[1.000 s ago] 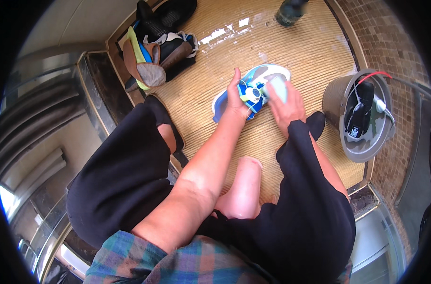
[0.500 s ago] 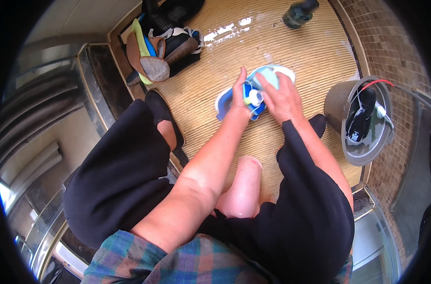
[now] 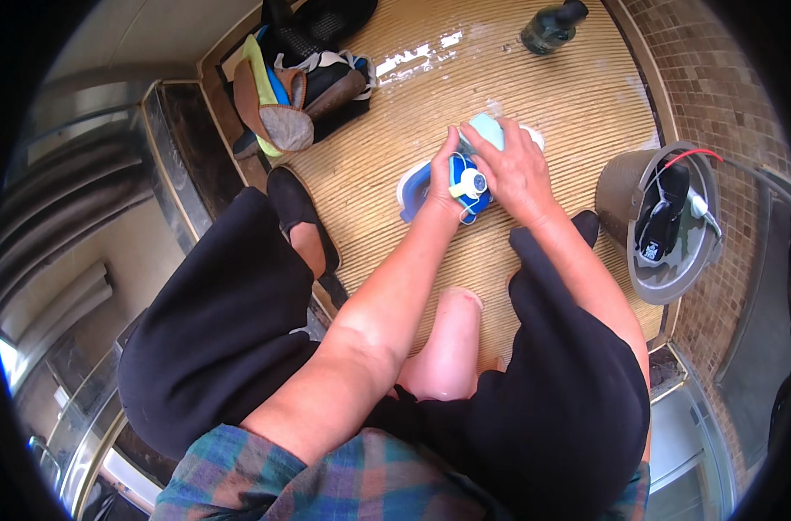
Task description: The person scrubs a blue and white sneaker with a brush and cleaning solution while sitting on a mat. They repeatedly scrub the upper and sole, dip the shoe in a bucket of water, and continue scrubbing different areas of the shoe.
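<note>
Low over the ribbed mat, my left hand [image 3: 443,187] grips what looks like a blue shoe [image 3: 473,207] with a white rim, its thumb pointing up along the side and its other fingers mostly hidden. White cords and a round white toggle [image 3: 473,181] show on the shoe's upper side. My right hand [image 3: 519,172] is closed over a light-blue block [image 3: 485,130], perhaps a brush or sponge, against the shoe's far side. The block's underside is hidden. White edging shows at the shoe's left and right ends.
A grey bucket [image 3: 614,195] with a black shoe [image 3: 665,208] inside stands at right. A dark bottle [image 3: 552,28] is at far right. Shoes and insoles [image 3: 287,128] pile up at far left. A pink tube-like thing [image 3: 452,343] stands between my legs. The mat [image 3: 369,234] has wet patches.
My right hand and the light-blue block have shifted slightly over the shoe. The toggle now faces up more plainly. My left hand keeps its grip, nearly in place.
</note>
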